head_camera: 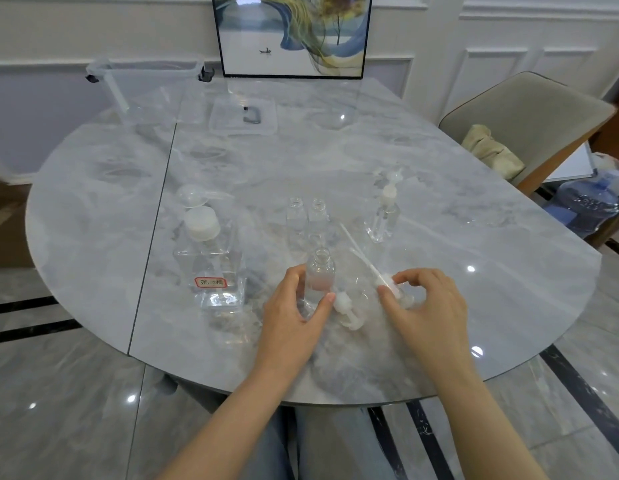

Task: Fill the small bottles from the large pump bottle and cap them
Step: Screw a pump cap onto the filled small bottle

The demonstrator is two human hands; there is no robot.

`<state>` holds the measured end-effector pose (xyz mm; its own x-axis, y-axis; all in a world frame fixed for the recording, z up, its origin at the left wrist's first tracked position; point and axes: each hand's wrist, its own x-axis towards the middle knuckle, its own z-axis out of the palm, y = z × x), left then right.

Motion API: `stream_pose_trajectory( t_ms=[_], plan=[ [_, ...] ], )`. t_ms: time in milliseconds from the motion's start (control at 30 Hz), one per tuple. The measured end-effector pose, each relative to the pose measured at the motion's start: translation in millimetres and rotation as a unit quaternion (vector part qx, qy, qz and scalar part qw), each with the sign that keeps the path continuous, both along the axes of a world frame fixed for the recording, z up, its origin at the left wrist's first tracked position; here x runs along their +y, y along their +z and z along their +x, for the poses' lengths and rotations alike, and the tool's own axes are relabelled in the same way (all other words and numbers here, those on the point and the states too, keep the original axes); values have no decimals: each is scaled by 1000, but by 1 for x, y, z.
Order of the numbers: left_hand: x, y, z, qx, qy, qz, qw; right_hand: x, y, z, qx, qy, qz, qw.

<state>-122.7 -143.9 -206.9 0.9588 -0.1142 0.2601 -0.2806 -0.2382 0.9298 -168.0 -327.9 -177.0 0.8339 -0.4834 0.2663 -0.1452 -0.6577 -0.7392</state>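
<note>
left hand point(294, 306): grip wrapped round the open small bottle point(320, 275), thumb at 3 o'clock side, fingers at 9; bottle upright on the surface point(439, 188), near edge, centre.
right hand point(429, 299): thumb and forefinger pinching a pump cap with dip tube point(387, 284), tube slanting toward 11 o'clock; cap just at 3 o'clock of the held bottle.
second pump cap point(347, 311): lying loose between the hands, at 5 o'clock of the held bottle.
large pump bottle point(209, 258): square, clear, red label, white cap; stands at 9 o'clock of the held bottle, well apart.
other small bottles point(306, 216): two, uncapped, upright, side by side at 12 o'clock of the held one.
capped small bottle point(384, 213): pump top fitted, at 2 o'clock.
fill level: cannot tell, clear liquid in clear plastic.
step, judged: capping the held bottle; tube must go in the neck first.
handling, judged: small bottle light, thin-walled, tips easily, squeezing could spill; hold the body low, steady. Pump cap light, stiff; take by the collar, not the thin bendy tube. Slippery if wet.
risk, judged: knocking the loose cap or the open bottles behind.
</note>
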Motion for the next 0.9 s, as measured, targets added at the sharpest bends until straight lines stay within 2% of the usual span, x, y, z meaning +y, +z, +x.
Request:
stream_pose_trajectory(
  t_ms=[133, 300, 467, 600, 633, 700, 900],
  plan=[
    [0, 0, 0, 4, 1, 2, 1000, 3, 10, 0, -52, 11, 118, 992],
    [0, 1, 0, 20, 10, -17, 1000, 9, 21, 4, -66, 43, 274, 958],
    [1, 4, 0, 29, 24, -41, 998, 17, 29, 11, -82, 58, 436, 894],
    [1, 6, 0, 33, 50, -48, 997, 23, 41, 23, -98, 80, 551, 825],
    [1, 5, 0, 37, 55, -47, 997, 25, 46, 26, -104, 82, 565, 815],
    [2, 5, 0, 41, 62, -45, 996, 28, 55, 32, -118, 84, 555, 819],
    [3, 5, -1, 45, 63, -38, 996, 39, 85, 46, -208, 93, 405, 885]
  ],
)
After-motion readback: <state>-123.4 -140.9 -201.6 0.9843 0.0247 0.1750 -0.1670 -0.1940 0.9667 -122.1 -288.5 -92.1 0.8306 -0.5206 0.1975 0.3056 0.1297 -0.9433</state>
